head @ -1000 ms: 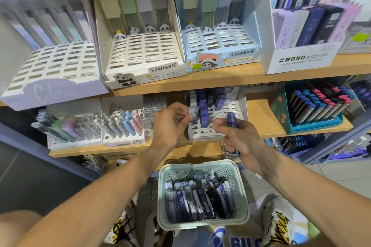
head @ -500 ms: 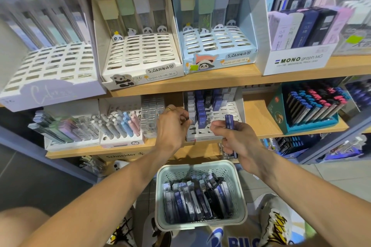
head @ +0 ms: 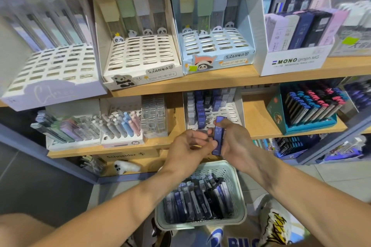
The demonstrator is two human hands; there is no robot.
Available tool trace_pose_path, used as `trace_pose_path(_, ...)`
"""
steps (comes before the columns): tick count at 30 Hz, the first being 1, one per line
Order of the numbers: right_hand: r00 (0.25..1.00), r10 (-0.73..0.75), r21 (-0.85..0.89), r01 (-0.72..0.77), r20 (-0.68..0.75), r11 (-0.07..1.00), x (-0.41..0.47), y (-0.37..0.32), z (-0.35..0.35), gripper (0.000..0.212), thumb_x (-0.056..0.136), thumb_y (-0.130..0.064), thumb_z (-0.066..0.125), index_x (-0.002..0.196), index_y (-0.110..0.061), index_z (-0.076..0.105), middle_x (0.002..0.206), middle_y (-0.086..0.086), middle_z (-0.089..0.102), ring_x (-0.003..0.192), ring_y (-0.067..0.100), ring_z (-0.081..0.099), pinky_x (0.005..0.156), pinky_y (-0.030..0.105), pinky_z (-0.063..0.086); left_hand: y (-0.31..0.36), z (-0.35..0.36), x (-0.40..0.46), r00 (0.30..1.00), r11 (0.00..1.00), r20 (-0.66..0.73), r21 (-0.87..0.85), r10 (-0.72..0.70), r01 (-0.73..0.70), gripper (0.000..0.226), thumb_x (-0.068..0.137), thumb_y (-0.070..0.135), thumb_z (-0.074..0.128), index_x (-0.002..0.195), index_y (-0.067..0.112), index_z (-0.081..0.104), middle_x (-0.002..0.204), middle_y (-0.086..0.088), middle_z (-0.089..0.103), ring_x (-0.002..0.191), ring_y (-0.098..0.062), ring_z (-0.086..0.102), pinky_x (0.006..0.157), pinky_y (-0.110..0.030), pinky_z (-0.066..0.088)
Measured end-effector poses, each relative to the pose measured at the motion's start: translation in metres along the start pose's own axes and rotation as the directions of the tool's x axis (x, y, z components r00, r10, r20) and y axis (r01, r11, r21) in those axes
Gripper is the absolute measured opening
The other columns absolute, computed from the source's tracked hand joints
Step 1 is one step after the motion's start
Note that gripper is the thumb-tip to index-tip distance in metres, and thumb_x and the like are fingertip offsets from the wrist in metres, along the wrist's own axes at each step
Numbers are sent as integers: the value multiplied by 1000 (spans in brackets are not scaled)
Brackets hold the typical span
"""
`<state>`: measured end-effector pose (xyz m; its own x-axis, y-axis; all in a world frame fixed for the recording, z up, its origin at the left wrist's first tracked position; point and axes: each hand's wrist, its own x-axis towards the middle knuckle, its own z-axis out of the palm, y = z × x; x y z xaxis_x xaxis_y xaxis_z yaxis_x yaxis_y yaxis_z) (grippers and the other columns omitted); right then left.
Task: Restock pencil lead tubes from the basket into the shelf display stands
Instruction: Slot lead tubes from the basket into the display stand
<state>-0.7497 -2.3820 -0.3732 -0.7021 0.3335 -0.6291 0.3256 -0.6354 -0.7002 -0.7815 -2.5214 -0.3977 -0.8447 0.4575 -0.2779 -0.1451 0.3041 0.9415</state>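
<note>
My left hand (head: 191, 145) covers the front edge of the white slotted stand (head: 234, 115) on the lower shelf, so I cannot see its front rows. My right hand (head: 233, 139) hides the lower end of the blue lead tube (head: 218, 136) it grips. Whether my left fingers touch that tube, I cannot tell. The lavender display stand (head: 50, 74) at upper left is blurred, its script unreadable. Labels on the tubes in the basket (head: 240, 184) are mostly too small to read.
</note>
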Motion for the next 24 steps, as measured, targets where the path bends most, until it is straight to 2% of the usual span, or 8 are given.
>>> trace_pose_path(4,998,-57,-129,59,21,990,-6,8,1,12,106,-10,50,111,-5,60,90,11,66,76,26,63,67,41,56,-6,3,-4,998,991,-7,-115,-69,68,34,78,17,91,106,15,71,98,-4,78,94,-26,77,95,-46,60)
trace_pose_path(6,998,-66,-130,68,22,989,-6,12,0,8,104,-12,56,112,-10,57,106,12,67,93,29,67,77,45,58,-8,3,-4,997,993,-23,-97,-68,66,32,77,17,92,105,17,74,98,-3,78,94,-32,76,95,-48,60)
trace_pose_path(9,996,-84,-152,85,12,985,-4,18,-1,36,100,-19,65,133,-15,51,134,11,62,121,34,62,101,56,53,-10,5,-4,997,997,-45,-54,-55,53,29,77,18,92,101,22,77,96,0,78,86,-26,76,92,-49,61)
trace_pose_path(14,991,-130,-201,123,-23,972,-2,25,1,11,101,-22,63,110,-16,63,119,13,71,116,32,66,108,55,48,-8,9,-5,996,997,-66,-61,-53,49,26,78,16,91,99,23,77,94,6,78,86,-10,73,92,-38,61)
trace_pose_path(17,987,-157,-208,147,-31,967,-2,27,3,1,101,-20,63,100,-21,62,114,6,70,118,27,62,112,49,44,-7,9,-6,995,994,-82,-104,-54,45,23,80,16,89,99,20,77,96,5,79,89,-11,74,92,-36,61)
trace_pose_path(19,985,-169,-225,155,-46,962,-2,29,5,2,99,-20,66,99,-18,65,112,10,72,114,29,65,106,48,49,-8,8,-4,994,990,-84,-135,-63,52,22,81,12,88,98,18,77,93,1,79,84,-13,74,93,-42,61)
trace_pose_path(21,984,-166,-240,146,-68,960,-4,28,6,10,98,-21,64,105,-14,68,112,14,73,106,30,69,90,43,57,-11,7,-1,994,991,-92,-122,-60,49,23,80,11,88,98,19,76,92,0,78,84,-14,74,94,-44,60)
trace_pose_path(24,985,-154,-268,127,-82,955,-2,25,4,26,98,-22,50,105,-9,71,104,18,76,97,34,70,80,39,53,-11,7,4,995,999,-101,-21,27,-29,23,81,11,88,94,26,75,88,3,78,88,-13,73,93,-35,59)
